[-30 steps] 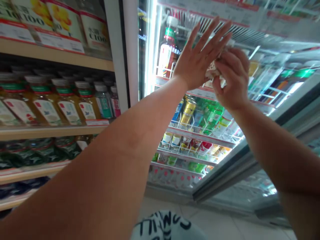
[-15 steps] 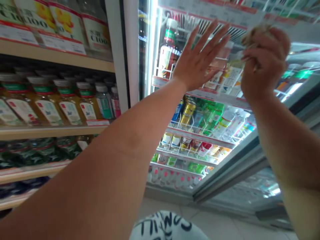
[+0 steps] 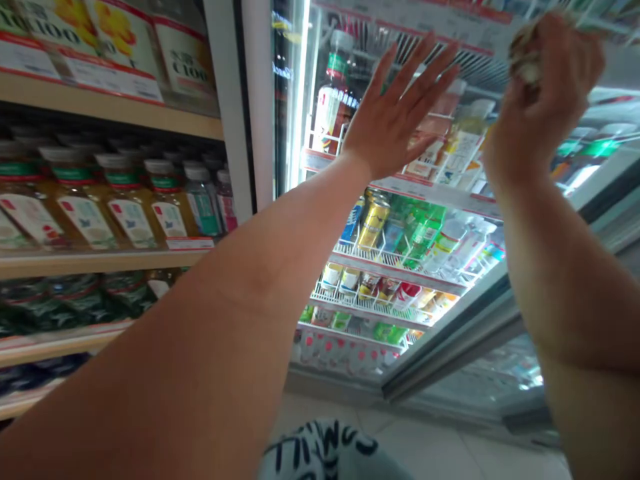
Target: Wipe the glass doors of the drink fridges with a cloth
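Observation:
My left hand (image 3: pixel 395 113) is raised with its fingers spread flat against the glass door (image 3: pixel 465 220) of a drinks fridge. High at the upper right, my right hand (image 3: pixel 545 100) is closed round a crumpled light cloth (image 3: pixel 525 50) and presses it to the glass. Behind the glass, wire shelves carry bottles and cans, among them a tall bottle with a green neck label (image 3: pixel 333 100) and a gold can (image 3: pixel 374 223).
To the left, open wooden shelves (image 3: pixel 100 257) hold rows of amber drink bottles (image 3: pixel 120 207) with price tags. The fridge door's metal bottom frame (image 3: pixel 450 347) slants down toward the pale tiled floor (image 3: pixel 450 453). A dark patterned garment (image 3: pixel 325 453) shows at the bottom edge.
My right hand with the cloth has swept from beside my left palm up and to the right along the glass. My left hand has stayed flat in place.

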### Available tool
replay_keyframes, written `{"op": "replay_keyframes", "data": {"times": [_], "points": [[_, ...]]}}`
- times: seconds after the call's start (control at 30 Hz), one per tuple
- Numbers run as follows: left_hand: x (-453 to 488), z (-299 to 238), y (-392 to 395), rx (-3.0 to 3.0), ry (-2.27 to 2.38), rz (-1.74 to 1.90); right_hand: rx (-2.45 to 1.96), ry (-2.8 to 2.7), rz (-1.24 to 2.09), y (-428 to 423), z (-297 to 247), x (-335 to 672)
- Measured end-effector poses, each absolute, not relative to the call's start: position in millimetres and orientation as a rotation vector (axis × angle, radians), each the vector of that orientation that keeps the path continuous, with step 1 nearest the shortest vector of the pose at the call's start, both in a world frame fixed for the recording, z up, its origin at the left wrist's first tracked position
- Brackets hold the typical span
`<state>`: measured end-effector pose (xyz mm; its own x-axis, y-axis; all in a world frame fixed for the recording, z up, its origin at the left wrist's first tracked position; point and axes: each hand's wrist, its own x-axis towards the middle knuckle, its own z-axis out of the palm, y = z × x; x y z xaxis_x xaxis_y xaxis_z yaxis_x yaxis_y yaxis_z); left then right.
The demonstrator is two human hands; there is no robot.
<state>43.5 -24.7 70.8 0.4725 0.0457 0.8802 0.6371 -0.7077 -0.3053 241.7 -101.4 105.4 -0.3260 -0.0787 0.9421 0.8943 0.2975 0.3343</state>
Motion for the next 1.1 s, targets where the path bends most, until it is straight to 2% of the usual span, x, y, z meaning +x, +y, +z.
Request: {"op": "replay_keyframes", "data": {"times": [0.17, 0.3, 0.4, 0.53, 0.77, 0.93, 1.1], "points": [[47, 74, -28, -2.167, -0.617, -1.165, -0.717, -1.456, -1.141, -84, 117, 251], [49, 75, -28, -2.120, -0.620, -1.170, -0.783, -1.535, -1.302, -80, 123, 283], [49, 74, -28, -2.075, -0.622, -1.161, -0.718, -1.571, -1.387, -83, 104, 279], [47, 74, -33, -2.037, -0.666, -1.099, -0.694, -1.864, -1.297, -90, 78, 255], [49, 72, -34, -1.967, -0.694, -1.065, -0.784, -1.592, -1.389, -92, 97, 274], [48, 71, -37, -1.944, -0.696, -1.025, -0.750, -1.875, -1.201, -96, 88, 266], [46, 73, -38, -1.985, -0.650, -1.064, -0.717, -1.639, -1.361, -93, 105, 288]]}}
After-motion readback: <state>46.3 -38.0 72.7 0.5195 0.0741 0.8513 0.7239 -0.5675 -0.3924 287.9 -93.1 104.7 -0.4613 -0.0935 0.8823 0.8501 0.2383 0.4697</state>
